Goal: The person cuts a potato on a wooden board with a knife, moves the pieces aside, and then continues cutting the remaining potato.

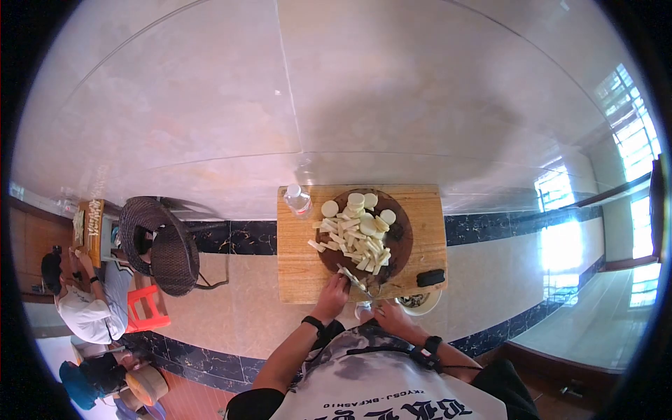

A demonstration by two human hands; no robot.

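A round dark cutting board (399, 241) lies on a small wooden table (430, 210). Several white round slices (355, 201) and white sticks (350, 241) are piled on the board. My left hand (334, 290) rests at the board's near edge, its fingers bent on a white piece beside a knife blade (355, 280). My right hand (387, 313) is just below the table's near edge, closed around what looks like the knife's handle. A dark band is on each wrist.
A clear water bottle (297, 201) stands at the table's far left corner and a black object (430, 278) lies at its near right. A white bowl (421, 302) sits below the table edge. At left are a wicker chair (157, 245), a red stool (145, 308) and a seated person (84, 301).
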